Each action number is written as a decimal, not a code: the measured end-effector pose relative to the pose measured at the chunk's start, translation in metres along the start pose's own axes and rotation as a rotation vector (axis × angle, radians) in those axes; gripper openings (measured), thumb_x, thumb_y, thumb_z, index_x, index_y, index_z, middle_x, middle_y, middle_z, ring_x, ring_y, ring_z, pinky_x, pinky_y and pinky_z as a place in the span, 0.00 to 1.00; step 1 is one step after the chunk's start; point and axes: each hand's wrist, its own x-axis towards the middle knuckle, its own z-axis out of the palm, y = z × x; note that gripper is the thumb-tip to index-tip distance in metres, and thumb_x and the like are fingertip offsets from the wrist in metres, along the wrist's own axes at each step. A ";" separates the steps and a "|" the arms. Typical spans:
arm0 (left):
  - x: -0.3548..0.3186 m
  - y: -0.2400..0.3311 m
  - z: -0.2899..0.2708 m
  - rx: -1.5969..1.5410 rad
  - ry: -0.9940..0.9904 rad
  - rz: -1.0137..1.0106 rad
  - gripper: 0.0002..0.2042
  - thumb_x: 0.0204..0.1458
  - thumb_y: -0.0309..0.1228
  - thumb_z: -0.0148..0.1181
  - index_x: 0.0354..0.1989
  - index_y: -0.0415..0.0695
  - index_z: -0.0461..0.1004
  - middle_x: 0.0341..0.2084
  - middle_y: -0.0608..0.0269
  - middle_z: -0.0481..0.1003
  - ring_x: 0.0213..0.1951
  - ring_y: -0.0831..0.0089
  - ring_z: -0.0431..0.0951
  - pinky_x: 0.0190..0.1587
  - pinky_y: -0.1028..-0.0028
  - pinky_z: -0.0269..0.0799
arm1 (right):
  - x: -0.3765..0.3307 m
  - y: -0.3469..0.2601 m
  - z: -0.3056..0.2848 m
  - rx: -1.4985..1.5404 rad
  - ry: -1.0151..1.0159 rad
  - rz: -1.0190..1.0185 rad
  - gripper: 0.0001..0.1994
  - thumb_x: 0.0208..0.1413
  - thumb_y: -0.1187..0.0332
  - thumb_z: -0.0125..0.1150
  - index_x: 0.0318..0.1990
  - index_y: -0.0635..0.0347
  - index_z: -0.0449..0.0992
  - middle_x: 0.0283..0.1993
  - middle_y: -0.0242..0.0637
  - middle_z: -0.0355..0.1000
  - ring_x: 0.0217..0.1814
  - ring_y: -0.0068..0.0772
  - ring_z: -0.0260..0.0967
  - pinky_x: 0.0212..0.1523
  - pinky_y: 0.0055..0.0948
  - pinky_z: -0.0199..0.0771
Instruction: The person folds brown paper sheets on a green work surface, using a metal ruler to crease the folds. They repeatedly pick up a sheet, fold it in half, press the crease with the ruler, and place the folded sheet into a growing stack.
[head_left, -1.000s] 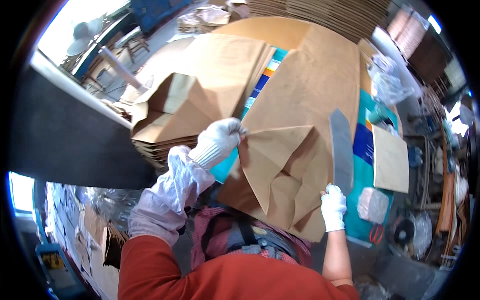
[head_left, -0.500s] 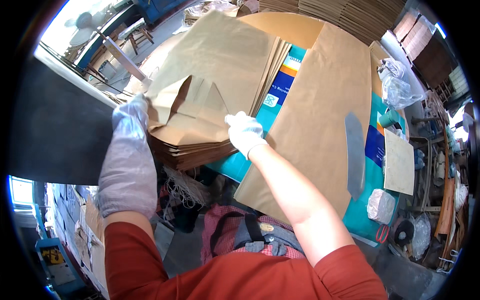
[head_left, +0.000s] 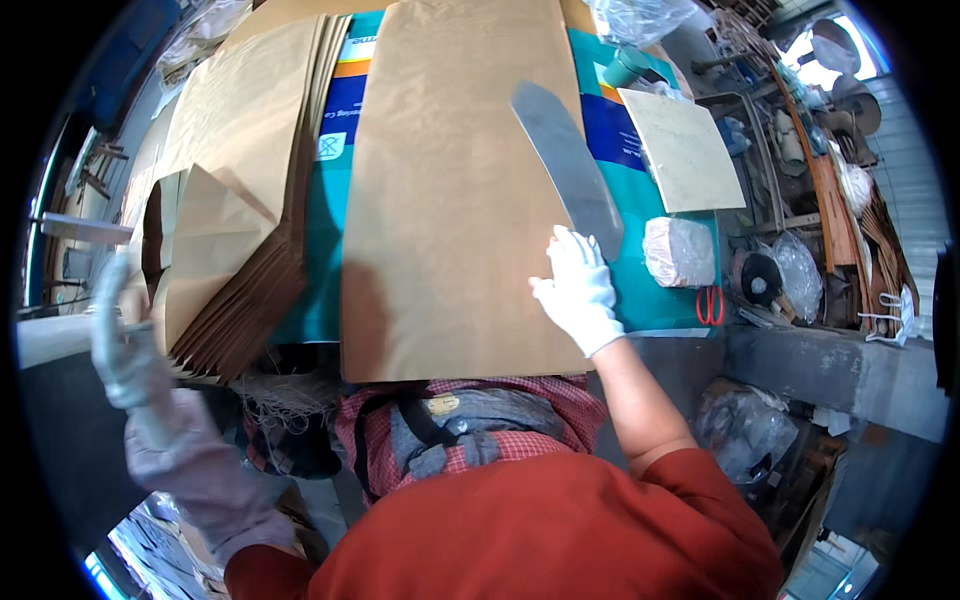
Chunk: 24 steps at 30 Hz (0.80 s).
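My right hand (head_left: pixel 580 295), in a white glove, lies over the right edge of a long brown paper sheet (head_left: pixel 450 200), with its fingers stretched out. Its fingertips are at the lower end of a flat grey metal blade (head_left: pixel 570 165); whether they touch it I cannot tell. On the left, my gloved left hand (head_left: pixel 125 335) is raised beside a stack of folded brown paper bags (head_left: pixel 240 130). It is blurred, but its thumb and fingers look apart, with nothing seen in them. The top bag's near end is folded into a pointed flap.
A teal and blue printed sheet (head_left: pixel 325 215) covers the table. On the right are a cream board (head_left: pixel 685 150), a plastic-wrapped block (head_left: pixel 680 252), red-handled scissors (head_left: pixel 709 306) and a green cup (head_left: pixel 625 67). Loose white strings (head_left: pixel 285 405) hang below the bag stack.
My view has turned to the right. My right hand has left the bag stack and come to the blade. My left hand has let go of the bag's edge and moved away.
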 end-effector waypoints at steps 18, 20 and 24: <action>-0.065 -0.004 0.248 0.460 -0.479 0.001 0.28 0.50 0.28 0.68 0.63 0.49 0.74 0.68 0.60 0.70 0.68 0.51 0.67 0.66 0.54 0.66 | -0.020 0.080 0.008 0.248 -0.114 0.415 0.10 0.61 0.59 0.60 0.40 0.52 0.83 0.45 0.43 0.80 0.46 0.53 0.79 0.47 0.48 0.79; -0.064 -0.002 0.248 0.473 -0.457 0.019 0.27 0.48 0.29 0.70 0.60 0.50 0.75 0.66 0.59 0.71 0.67 0.51 0.69 0.63 0.54 0.69 | -0.018 0.058 -0.008 0.157 -0.165 0.450 0.10 0.61 0.59 0.60 0.42 0.50 0.82 0.49 0.41 0.79 0.47 0.55 0.79 0.48 0.48 0.80; -0.059 0.002 0.247 0.445 -0.463 0.038 0.26 0.47 0.28 0.70 0.58 0.50 0.75 0.64 0.60 0.73 0.66 0.53 0.69 0.63 0.55 0.70 | -0.018 0.054 -0.014 0.225 -0.054 0.479 0.10 0.61 0.59 0.59 0.42 0.51 0.84 0.46 0.42 0.80 0.46 0.53 0.79 0.45 0.48 0.81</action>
